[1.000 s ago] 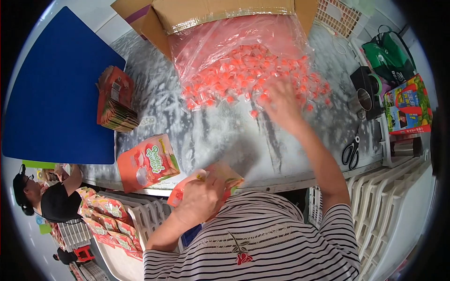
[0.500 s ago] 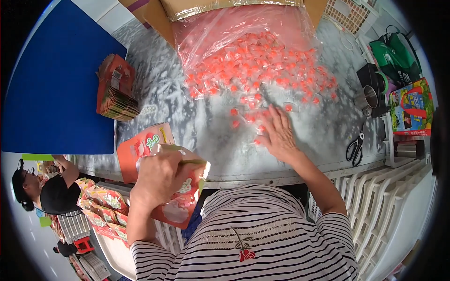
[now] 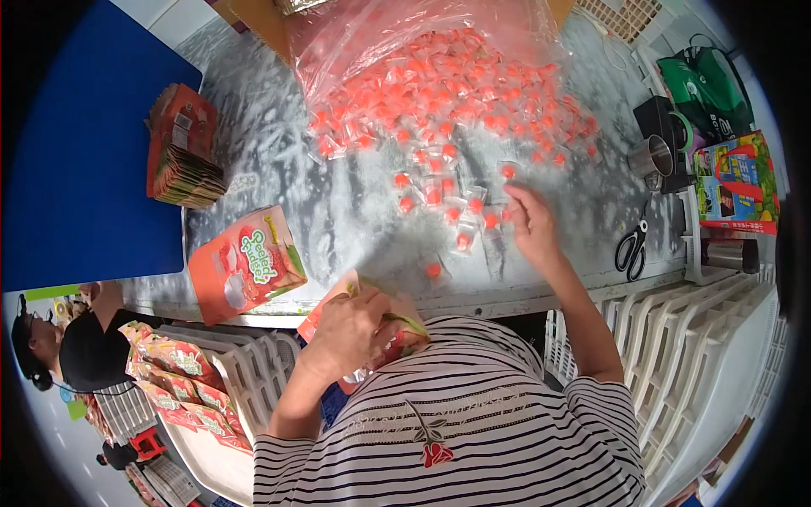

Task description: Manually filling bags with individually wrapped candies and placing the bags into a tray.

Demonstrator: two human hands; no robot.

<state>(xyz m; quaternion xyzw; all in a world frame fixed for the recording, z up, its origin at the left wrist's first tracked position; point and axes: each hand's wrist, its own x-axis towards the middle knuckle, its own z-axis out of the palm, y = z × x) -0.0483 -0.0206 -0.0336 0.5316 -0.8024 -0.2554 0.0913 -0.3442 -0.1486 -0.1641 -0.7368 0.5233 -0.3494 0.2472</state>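
My left hand (image 3: 345,331) is closed on a red-and-white stand-up pouch (image 3: 397,340), held upright at the table's near edge against my shirt. My right hand (image 3: 536,226) hovers low over the table, its fingers bent and thumb apart from them; I see nothing between them. Close by its fingertips are small red candies (image 3: 492,221) in clear wrappers, loosely scattered. One lone candy (image 3: 433,270) lies nearer the edge. Behind them spreads a large heap of the same candies (image 3: 456,80), spilling from a clear plastic bag (image 3: 355,42). Another flat pouch (image 3: 249,264) rests left of my left hand.
A stack of pouches (image 3: 186,148) stands beside a blue panel (image 3: 93,160) at left. Filled pouches (image 3: 182,380) sit in a white tray at lower left, near another person (image 3: 93,346). Black scissors (image 3: 632,252), a metal cup (image 3: 650,159) and white crates (image 3: 659,355) are at right.
My left hand has brought the pouch right and down toward my body. My right hand has lifted off the candies and shifted right, its fingers more bent. One candy now lies nearer the edge.
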